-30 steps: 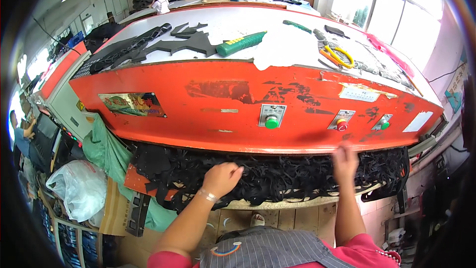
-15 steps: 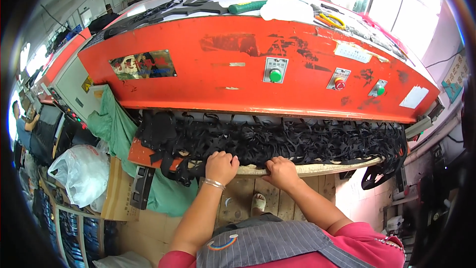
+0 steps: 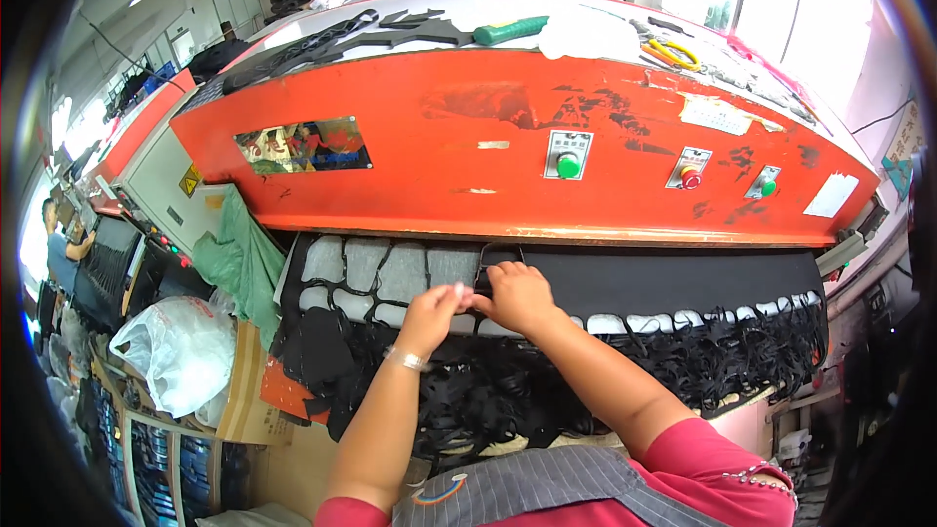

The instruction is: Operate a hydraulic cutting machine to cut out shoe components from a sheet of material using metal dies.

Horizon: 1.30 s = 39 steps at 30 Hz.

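- Black sheet (image 3: 673, 281): matte, smooth and unbroken across its right part; lies flat on the pale surface (image 3: 401, 275).
- Left part of sheet: opened into large, roughly rectangular gaps with rounded corners, divided by narrow black bands; a row of smaller pale gaps follows the front edge to the right.
- Dark frame (image 3: 503, 253): small, box-like, partly hidden; stands where gaps meet unbroken sheet.
- Black strips (image 3: 595, 378): thin, limp, tangled; massed along the front, hanging downward.
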### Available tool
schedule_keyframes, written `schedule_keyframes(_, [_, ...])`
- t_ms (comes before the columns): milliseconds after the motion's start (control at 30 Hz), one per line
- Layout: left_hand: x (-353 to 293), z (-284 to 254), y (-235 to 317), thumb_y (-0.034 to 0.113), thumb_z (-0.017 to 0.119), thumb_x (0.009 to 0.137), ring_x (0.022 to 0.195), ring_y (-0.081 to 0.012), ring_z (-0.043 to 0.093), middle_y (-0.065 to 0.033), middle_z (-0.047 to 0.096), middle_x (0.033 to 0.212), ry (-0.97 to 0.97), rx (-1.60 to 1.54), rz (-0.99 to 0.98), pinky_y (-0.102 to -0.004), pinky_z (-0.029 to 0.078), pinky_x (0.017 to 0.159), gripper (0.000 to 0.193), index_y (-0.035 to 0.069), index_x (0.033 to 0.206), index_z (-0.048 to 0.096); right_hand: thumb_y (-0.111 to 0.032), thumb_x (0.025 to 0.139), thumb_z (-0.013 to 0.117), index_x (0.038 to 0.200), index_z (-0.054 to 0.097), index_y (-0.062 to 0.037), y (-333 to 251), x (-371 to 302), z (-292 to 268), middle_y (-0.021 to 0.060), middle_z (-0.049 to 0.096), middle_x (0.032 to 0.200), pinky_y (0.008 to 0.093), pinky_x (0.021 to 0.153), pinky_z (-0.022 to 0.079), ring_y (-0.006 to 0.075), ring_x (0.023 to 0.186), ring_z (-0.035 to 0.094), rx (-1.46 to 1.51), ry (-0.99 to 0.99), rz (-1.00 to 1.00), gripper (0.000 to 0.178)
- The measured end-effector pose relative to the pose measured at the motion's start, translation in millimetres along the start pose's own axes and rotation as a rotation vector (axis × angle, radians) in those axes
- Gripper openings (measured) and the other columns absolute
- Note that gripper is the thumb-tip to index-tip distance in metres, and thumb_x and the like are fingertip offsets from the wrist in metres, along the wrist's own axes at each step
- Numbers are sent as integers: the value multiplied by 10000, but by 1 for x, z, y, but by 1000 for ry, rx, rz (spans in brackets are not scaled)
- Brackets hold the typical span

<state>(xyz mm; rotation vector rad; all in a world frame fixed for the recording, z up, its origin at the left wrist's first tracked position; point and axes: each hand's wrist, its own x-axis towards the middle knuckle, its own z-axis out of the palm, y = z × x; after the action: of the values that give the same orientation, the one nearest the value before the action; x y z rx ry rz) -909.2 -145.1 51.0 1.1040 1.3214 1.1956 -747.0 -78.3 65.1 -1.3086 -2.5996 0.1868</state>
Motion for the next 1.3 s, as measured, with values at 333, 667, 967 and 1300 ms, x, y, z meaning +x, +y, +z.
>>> schedule_keyframes(333, [33, 16, -47, 592, 394, 917, 1009, -277, 558, -116, 565, 1167, 97, 9, -397, -449, 444, 837, 649, 67, 1297, 437, -381, 746, 604, 946, 606, 38, -24, -20, 14, 205, 660, 923, 394, 808, 480, 326, 881, 642, 465, -308, 365, 464])
schedule_keyframes(667, [13, 41, -79, 122, 649, 864, 1113, -188, 523, -194, 491, 1281, -185, -258, -112, -301, 412, 952, 723, -67, 1412, 217, -154, 894, 533, 1037, 548, -43, 45, -79, -10, 60, 618, 855, 286, 769, 453, 148, 801, 587, 1470, -200, 373, 181])
schedule_keyframes(967, [-41, 10, -69, 141, 565, 901, 1063, -181, 549, -127, 601, 1149, 17, -121, 253, -291, 407, 925, 357, -70, 1187, 527, -106, 675, 641, 1178, 595, -157, 123, -123, 0, 269, 332, 1395, 469, 1072, 279, 446, 1291, 304, -158, 79, 115, 507])
schedule_keyframes(1300, [-142, -60, -39, 65, 474, 945, 1065, -180, 560, -95, 585, 1182, -24, -507, -100, -328, 423, 950, 276, -41, 1199, 500, -423, 546, 846, 1119, 538, 13, 104, -121, 32, 360, 341, 1355, 473, 1120, 165, 442, 1346, 240, 260, 147, 240, 783])
